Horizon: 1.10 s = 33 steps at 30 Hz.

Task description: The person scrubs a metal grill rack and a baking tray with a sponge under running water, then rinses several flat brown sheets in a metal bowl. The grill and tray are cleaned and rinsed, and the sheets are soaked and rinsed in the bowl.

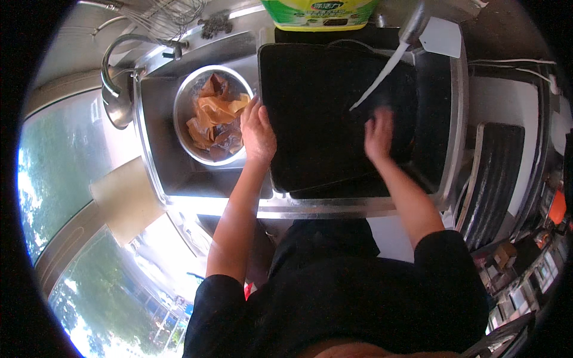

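A large black rectangular tray [313,121] lies over the right basin of a steel double sink. My left hand [259,132] grips its left edge, the fingers partly hidden from me. Over the tray's right part, my right hand [379,134] is blurred, with thumb and fingers apart and nothing visible in them. Just above that hand a white stream of water [380,83] falls from the faucet [412,22] onto the tray. In the left basin stands a round metal bowl [181,134] with brown and orange sheet-like pieces [215,109] in it.
A curved metal faucet [107,62] rises at the sink's left corner. Wire whisks [165,20] lie behind it. A green and yellow container [320,15] bearing writing stands behind the tray. A steel rim [322,208] runs along the sink's front. Windows line the left side.
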Available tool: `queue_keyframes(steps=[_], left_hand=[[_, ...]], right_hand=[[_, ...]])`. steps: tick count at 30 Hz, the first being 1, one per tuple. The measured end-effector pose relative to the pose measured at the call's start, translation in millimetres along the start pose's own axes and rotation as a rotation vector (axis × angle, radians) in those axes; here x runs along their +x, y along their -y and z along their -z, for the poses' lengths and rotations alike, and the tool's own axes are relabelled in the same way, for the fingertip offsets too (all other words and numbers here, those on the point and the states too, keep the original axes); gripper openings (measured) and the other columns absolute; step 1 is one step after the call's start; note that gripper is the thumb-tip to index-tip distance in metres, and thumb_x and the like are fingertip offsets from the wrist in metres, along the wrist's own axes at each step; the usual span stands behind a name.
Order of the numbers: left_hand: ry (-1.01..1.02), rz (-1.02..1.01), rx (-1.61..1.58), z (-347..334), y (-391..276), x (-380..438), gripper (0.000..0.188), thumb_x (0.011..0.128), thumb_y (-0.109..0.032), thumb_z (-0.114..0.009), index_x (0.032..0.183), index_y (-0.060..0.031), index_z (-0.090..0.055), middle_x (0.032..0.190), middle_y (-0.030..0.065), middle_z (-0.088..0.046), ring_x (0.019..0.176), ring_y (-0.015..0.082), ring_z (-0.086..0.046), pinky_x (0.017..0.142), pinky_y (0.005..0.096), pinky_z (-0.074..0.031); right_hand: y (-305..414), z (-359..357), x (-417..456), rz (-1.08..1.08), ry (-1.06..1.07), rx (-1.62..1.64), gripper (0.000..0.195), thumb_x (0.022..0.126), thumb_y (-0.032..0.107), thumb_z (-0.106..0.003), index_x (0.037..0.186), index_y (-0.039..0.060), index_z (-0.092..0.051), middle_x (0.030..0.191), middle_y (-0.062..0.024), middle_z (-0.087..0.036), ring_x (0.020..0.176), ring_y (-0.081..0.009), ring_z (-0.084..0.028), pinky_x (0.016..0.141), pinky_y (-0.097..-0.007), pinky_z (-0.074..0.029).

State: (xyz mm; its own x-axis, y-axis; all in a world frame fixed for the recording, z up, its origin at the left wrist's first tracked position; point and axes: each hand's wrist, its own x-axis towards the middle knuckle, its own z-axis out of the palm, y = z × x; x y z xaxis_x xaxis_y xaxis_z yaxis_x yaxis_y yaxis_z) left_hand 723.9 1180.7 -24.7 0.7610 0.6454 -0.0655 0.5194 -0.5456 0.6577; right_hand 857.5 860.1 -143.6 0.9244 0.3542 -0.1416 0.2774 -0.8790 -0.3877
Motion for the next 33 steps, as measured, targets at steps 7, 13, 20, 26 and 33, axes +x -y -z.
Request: queue_keyframes(steps=[7,13,20,26,33], left_hand=[[-0.093,-0.064,0.018,1,-8,1,0.042,0.116,-0.027,-0.044,0.131,0.006,-0.067,0.135,0.0264,-0.066,0.128,0.045,-0.059,0.113,0.0482,-0.045],[-0.168,-0.129,0.038,-2,-3,0,0.036,0.113,-0.026,-0.053,0.123,0.0031,-0.071,0.125,0.0262,-0.066,0.118,0.0463,-0.061,0.104,0.0498,-0.049],[0.082,0.097,0.195,6,-9,6,0.033,0.102,-0.03,-0.067,0.114,0.0,-0.07,0.103,0.0303,-0.072,0.1,0.0516,-0.069,0.084,0.0582,-0.055],[0.352,0.063,-0.201,44,-32,-8,0.042,0.094,-0.016,-0.06,0.129,0.0055,-0.063,0.111,0.0309,-0.074,0.108,0.0446,-0.073,0.095,0.0485,-0.056],[0.369,0.246,-0.675,89,-132,-46,0.055,0.087,0.003,-0.056,0.142,0.0075,-0.059,0.108,0.0169,-0.073,0.094,0.0217,-0.069,0.087,0.0329,-0.055]], right_hand=[[132,-36,90,0.14,-0.312,0.246,0.055,0.103,0.027,-0.066,0.15,0.0019,-0.055,0.151,-0.027,-0.054,0.144,-0.0478,-0.046,0.125,-0.0573,-0.032],[194,2,-50,0.653,-0.009,0.482,0.043,0.085,-0.002,-0.072,0.126,0.0123,-0.077,0.138,-0.0131,-0.06,0.125,-0.0364,-0.057,0.108,-0.0492,-0.047],[96,41,-106,0.515,0.554,0.389,0.021,0.09,0.0,-0.074,0.106,0.0116,-0.078,0.125,-0.0105,-0.063,0.121,-0.0287,-0.06,0.101,-0.0416,-0.054],[-84,74,-79,-0.149,0.511,-0.014,0.019,0.085,0.012,-0.07,0.1,0.0038,-0.079,0.104,-0.0215,-0.077,0.097,-0.0426,-0.073,0.086,-0.0519,-0.059],[-106,124,-76,-0.666,0.074,1.034,0.021,0.1,0.019,-0.063,0.103,0.0037,-0.077,0.088,-0.0156,-0.075,0.073,-0.0296,-0.074,0.06,-0.0427,-0.058]])
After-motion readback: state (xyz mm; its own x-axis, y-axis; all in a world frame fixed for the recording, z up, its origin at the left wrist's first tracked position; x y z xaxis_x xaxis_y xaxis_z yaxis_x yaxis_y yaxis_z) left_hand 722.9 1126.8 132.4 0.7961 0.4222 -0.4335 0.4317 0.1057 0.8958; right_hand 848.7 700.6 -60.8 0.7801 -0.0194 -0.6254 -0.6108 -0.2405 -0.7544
